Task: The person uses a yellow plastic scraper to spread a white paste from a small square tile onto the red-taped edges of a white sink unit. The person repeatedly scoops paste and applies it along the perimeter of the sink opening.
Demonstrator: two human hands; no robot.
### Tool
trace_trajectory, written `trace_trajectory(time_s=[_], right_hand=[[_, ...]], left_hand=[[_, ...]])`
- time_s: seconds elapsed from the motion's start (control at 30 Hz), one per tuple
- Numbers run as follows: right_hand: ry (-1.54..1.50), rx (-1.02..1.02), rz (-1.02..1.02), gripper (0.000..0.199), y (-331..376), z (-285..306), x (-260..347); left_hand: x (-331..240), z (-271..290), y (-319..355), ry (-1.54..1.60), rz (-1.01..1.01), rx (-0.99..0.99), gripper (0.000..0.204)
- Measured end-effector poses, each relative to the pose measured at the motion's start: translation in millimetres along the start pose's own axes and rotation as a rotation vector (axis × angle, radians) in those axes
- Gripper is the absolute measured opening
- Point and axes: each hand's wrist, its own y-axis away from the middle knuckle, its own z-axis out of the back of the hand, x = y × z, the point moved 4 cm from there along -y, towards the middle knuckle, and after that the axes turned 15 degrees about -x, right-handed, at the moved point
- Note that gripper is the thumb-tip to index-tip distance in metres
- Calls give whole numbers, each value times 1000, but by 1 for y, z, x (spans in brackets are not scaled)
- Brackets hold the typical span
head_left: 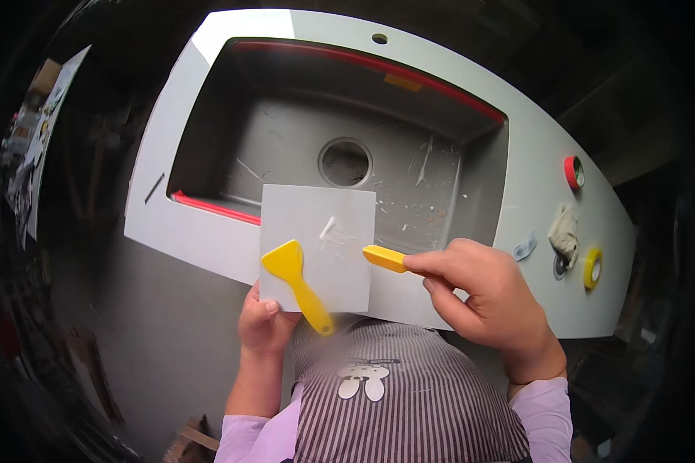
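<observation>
The left hand [266, 318] grips a pale square board [330, 266] by its lower left corner, the thumb pressed on top and the other fingers mostly hidden underneath. A yellow scraper [296, 279] lies aslant on the board, its wide blade toward the upper left and its handle sticking out past the lower edge. A short white streak [329, 228] marks the board right of the scraper. The right hand [483, 289] pinches a small yellow tool [384, 258] between thumb and forefinger, its tip close to the board's right edge; whether the two touch is hard to tell. The board sits in front of a grey sink [278, 116] set in a white surface [544, 162], hiding part of the near rim, where a strip of red tape [216, 208] runs. On the right of the surface — beyond the right hand — are a red tape roll [570, 173], a crumpled rag [565, 233] and a yellow tape roll [589, 270]. A striped apron [409, 409] covers the person's front.
</observation>
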Motion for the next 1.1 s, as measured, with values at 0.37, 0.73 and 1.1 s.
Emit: trace_trajectory(time_s=[0.37,0.73,1.1], right_hand=[[177,293,345,27,21,2,-19],[182,412,435,29,18,-10,-15],[-198,431,86,24,-2,-17,-56]], left_hand=[[114,-3,66,84,-176,-162,50],[132,3,85,101,-312,-209,49],[127,48,116,153,-365,-394,68]])
